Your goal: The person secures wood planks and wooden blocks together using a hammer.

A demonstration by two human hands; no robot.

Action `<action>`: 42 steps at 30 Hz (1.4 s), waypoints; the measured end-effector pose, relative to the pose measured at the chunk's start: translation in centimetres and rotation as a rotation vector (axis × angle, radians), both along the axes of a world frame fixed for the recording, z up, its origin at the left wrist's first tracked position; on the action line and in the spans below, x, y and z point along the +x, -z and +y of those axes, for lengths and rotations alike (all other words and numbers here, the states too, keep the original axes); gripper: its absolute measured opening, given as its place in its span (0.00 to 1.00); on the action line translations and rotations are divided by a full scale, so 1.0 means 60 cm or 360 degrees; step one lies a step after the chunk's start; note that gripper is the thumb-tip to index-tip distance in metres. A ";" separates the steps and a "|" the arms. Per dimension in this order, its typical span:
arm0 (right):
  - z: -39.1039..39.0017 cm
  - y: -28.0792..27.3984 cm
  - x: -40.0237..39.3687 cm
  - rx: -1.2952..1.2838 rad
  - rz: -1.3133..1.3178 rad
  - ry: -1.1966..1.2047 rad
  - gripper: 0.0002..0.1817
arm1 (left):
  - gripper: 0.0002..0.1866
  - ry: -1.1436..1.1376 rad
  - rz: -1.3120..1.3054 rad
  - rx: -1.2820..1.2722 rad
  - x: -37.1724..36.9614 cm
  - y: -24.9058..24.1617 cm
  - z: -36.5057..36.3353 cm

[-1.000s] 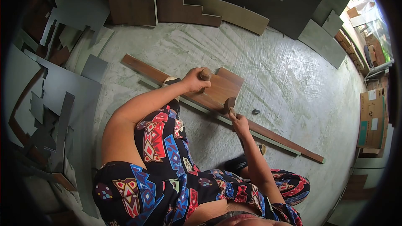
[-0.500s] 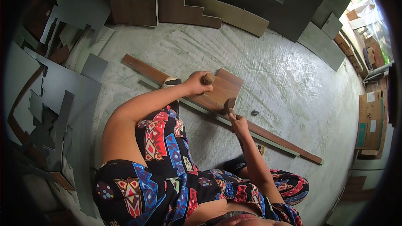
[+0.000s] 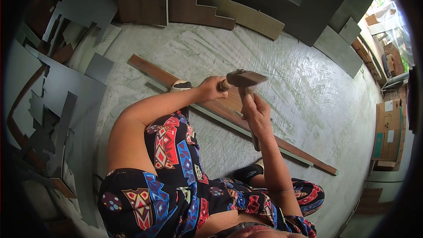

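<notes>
My left hand [image 3: 212,89] is wrapped round a thick wooden handle [image 3: 225,85], like a chisel's, held over the brown wooden board [image 3: 220,106]. Its lower end is hidden by my hand. A hammer [image 3: 249,79] is gripped in my right hand [image 3: 256,113], with its metal head raised and overlapping the top of the wooden handle in this view. The hammer's handle end sticks out below my right fist. Under both hands, a long brown wooden strip [image 3: 304,156] runs diagonally across the floor, and my left shoe [image 3: 180,86] is on it.
Cut panels [image 3: 257,22] lean along the far side. More grey offcuts [image 3: 75,92] are piled at the left. A cardboard box [image 3: 387,130] stands at the right, on the edge of the concrete floor [image 3: 317,92]. My other shoe [image 3: 253,172] is near the strip.
My right hand has lifted the hammer up from near the board towards the camera, its head now beside the wooden handle. My left hand has shifted slightly right.
</notes>
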State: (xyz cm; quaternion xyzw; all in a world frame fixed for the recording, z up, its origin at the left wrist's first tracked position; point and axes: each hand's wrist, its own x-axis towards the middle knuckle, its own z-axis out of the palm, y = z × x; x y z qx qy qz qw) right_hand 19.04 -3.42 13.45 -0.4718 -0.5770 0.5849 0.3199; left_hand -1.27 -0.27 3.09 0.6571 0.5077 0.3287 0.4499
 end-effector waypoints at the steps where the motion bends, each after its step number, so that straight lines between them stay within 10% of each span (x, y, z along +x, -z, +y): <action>1: 0.002 0.007 -0.003 -0.0037 -0.0030 -0.0029 0.20 | 0.10 0.0038 0.0046 0.0153 -0.001 -0.001 0.001; 42: -0.020 0.038 0.019 -0.0100 0.0074 0.0004 0.20 | 0.11 -0.0041 0.0220 -0.0015 0.004 0.014 0.010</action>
